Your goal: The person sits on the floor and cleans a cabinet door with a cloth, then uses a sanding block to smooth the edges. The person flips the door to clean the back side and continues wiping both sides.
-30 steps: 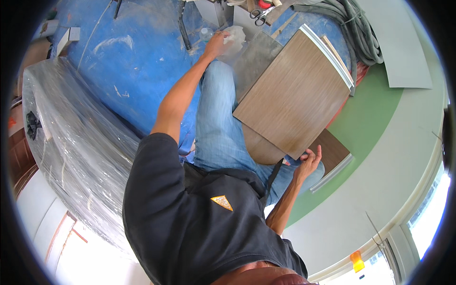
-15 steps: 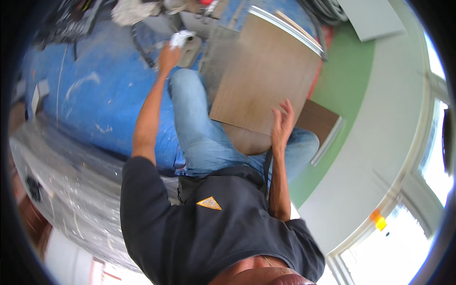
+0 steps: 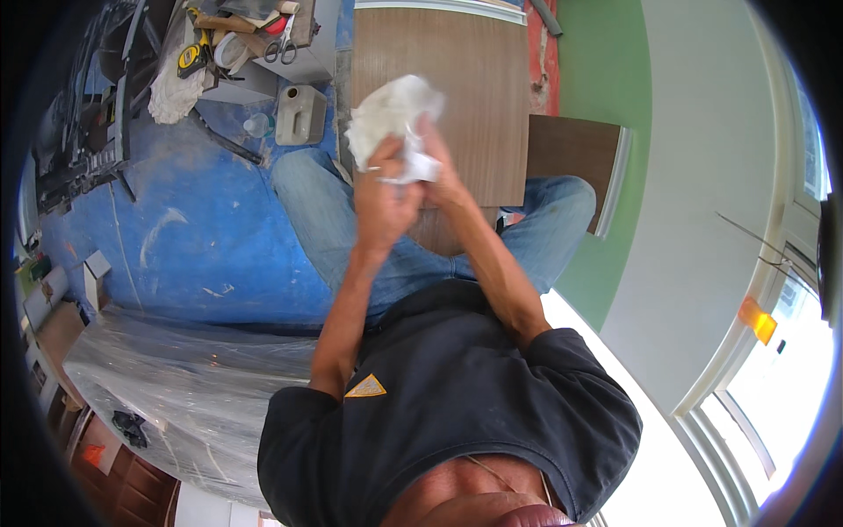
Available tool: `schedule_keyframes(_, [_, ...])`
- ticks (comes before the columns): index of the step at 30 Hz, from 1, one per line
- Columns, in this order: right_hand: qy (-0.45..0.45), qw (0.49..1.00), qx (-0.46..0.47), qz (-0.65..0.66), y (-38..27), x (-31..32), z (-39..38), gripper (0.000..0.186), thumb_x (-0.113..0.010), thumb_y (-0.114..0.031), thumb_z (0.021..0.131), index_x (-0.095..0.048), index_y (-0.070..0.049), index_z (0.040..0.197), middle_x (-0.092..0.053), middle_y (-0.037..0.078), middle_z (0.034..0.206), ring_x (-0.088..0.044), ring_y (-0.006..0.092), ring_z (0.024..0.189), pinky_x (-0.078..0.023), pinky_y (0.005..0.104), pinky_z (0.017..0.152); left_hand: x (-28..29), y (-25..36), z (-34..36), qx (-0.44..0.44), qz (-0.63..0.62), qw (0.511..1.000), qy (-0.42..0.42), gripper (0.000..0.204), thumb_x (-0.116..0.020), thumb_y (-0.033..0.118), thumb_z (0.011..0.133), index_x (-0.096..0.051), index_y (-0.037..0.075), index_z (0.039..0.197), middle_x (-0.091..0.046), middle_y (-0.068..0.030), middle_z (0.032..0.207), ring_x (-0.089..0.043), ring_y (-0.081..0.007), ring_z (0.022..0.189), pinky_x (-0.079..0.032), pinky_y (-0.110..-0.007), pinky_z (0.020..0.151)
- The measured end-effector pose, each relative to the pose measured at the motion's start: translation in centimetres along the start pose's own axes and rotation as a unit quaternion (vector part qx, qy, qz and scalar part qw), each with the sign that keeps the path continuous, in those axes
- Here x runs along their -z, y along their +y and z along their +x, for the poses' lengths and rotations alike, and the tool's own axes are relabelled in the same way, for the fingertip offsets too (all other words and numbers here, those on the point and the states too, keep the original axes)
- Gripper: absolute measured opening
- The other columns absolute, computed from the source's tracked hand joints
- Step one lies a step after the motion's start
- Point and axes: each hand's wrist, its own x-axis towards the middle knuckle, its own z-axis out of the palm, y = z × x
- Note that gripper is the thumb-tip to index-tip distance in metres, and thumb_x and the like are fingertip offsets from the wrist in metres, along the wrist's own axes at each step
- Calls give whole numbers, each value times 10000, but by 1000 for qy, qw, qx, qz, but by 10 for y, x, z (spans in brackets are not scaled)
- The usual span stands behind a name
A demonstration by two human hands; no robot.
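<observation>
My left hand [image 3: 385, 195] and my right hand [image 3: 437, 176] are together over a wood-grain board [image 3: 479, 88] between my knees, both closed on a crumpled white cloth [image 3: 393, 114], blurred by motion. The board has a pale metal strip along its far edge. Under its near end shows another brown piece [image 3: 435, 228], and a darker board [image 3: 571, 154] with a metal edge lies to the right, partly hidden by my knee.
Left of the board are a grey plastic jug [image 3: 300, 119], a small clear cup [image 3: 256, 125], scissors [image 3: 281, 51], a yellow tape measure [image 3: 190, 57] and black metal gear [image 3: 92, 149]. Blue sheeting [image 3: 193, 246] covers the floor; plastic-wrapped material [image 3: 176, 369] lies behind left; window [image 3: 781, 395] at right.
My left hand has brought the cloth from the far left to over the board. My right hand has moved from the board's near edge to join it on the cloth. The view has swung round.
</observation>
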Motion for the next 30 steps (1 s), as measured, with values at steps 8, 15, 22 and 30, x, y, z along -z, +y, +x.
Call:
schedule_keyframes(8, [289,905,212,-230,-73,137,-144,591,-555,-267,1010,-425,51,1491,-566,204,1413,-593,278,1250,-466,383,1061,-82,3,51,-81,-66,965,-241,267,-730,162,905,-652,63,1141,-592,-145,1418,-547,-374,1324,-447,-470,1098])
schedule_keyframes(15, [239,525,157,-802,-19,164,-94,735,-649,-243,903,-383,-49,1561,-309,172,1650,-236,391,1541,-209,617,1203,-111,-115,109,-31,240,960,-141,345,-649,258,960,-635,75,1252,-541,-147,1475,-428,-339,1439,-235,-564,1224])
schedule_keyframes(22, [274,471,310,-779,-97,197,70,669,-566,-340,969,-404,-32,1540,-360,205,1618,-308,392,1511,-255,600,1190,-117,-122,102,-74,293,944,-130,359,-620,211,944,-625,69,1273,-535,-128,1475,-405,-311,1457,-222,-555,1237])
schedule_keyframes(30, [418,493,293,-705,-155,183,161,678,-579,-358,969,-431,33,1503,-385,236,1598,-333,402,1497,-289,558,1196,-116,-116,109,-36,302,940,-155,372,-623,215,930,-620,76,1275,-535,-114,1472,-405,-303,1454,-222,-549,1239])
